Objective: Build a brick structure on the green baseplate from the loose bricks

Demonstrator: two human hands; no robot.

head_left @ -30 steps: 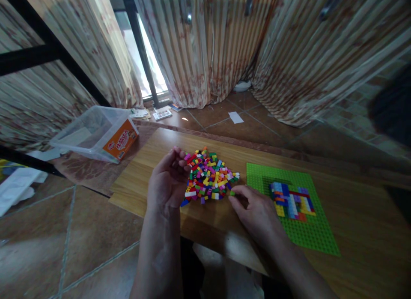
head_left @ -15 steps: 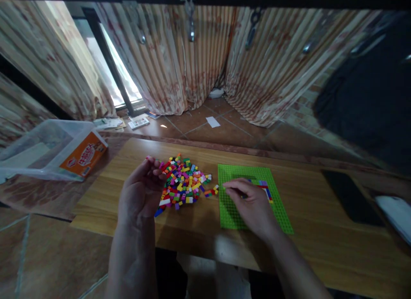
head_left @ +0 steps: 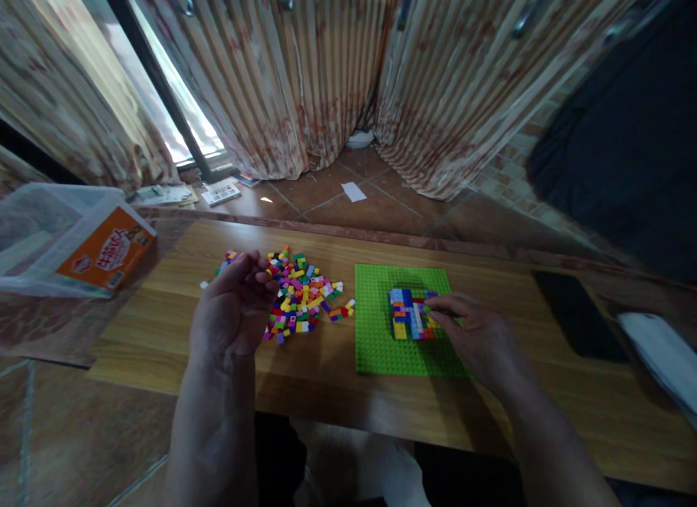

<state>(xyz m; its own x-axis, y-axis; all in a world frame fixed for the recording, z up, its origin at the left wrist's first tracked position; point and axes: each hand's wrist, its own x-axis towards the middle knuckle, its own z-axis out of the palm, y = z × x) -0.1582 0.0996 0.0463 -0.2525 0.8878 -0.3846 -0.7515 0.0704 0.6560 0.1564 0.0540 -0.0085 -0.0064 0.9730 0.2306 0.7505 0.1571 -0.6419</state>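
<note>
My right hand point(head_left: 479, 336) reaches over the green baseplate point(head_left: 373, 347), thumb and forefinger pinched on a small green brick point(head_left: 428, 309). Just under those fingertips is a block of joined toy bricks point(head_left: 401, 314) in blue, red, yellow and white, set on the plate. My left hand point(head_left: 234, 303) is raised palm up with its fingers curled in, near the loose pile of coloured bricks point(head_left: 305, 293). Whatever lies in the left fingers, if anything, is hidden. Part of the pile is covered by that hand.
A clear plastic box point(head_left: 59, 231) with an orange label stands left of the wooden table point(head_left: 157, 333). At the right lie a dark flat slab point(head_left: 580, 314) and a white object point(head_left: 653, 347). Striped curtains point(head_left: 327, 78) hang beyond the table.
My right hand has moved right across the baseplate, uncovering the joined bricks. My left hand stays curled near the pile. The view has tilted down and shifted a little.
</note>
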